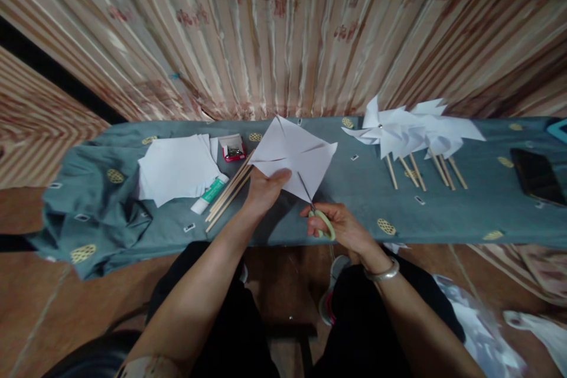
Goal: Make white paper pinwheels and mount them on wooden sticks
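My left hand (264,191) holds a white square sheet of paper (296,156) by its near corner, lifted over the teal-covered table (443,212). The sheet shows diagonal cuts. My right hand (339,226) grips green-handled scissors (315,211), whose blades point up into the sheet's lower edge. A bundle of wooden sticks (229,191) lies just left of my left hand.
A stack of white paper (177,168), a glue tube (209,195) and a small red box of pins (233,150) lie at the left. Finished white paper pinwheels on sticks (411,133) lie at the right, a dark phone (537,176) beyond them. A curtain hangs behind.
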`<control>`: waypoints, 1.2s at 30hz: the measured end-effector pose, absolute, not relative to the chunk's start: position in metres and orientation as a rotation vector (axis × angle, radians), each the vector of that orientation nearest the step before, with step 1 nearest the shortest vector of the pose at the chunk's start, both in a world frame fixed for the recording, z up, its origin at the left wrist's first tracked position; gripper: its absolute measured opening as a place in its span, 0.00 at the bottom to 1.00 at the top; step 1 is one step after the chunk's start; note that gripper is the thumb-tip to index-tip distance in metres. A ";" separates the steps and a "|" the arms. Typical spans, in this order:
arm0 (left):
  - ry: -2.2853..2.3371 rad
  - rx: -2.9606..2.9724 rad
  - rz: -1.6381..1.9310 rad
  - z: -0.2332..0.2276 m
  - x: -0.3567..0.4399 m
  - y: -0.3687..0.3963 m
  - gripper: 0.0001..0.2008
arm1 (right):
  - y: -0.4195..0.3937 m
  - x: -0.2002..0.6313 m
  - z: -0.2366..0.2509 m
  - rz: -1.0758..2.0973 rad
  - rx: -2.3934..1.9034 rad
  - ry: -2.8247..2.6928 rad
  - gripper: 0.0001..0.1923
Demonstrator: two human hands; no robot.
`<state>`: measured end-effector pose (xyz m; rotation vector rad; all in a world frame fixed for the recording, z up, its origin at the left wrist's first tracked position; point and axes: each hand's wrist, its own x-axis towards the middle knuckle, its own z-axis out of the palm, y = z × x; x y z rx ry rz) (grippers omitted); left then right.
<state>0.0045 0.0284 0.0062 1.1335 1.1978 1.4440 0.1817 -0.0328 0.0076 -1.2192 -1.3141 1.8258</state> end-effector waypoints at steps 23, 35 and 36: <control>1.213 1.161 1.425 0.000 0.006 0.029 0.15 | -0.031 0.178 0.001 1.825 -1.262 -1.209 0.28; 1.224 1.135 1.373 -0.007 0.007 0.027 0.14 | -0.031 0.179 0.002 1.793 -1.202 -1.230 0.27; 1.224 1.135 1.373 -0.007 0.007 0.027 0.14 | -0.031 0.179 0.003 1.789 -1.199 -1.231 0.27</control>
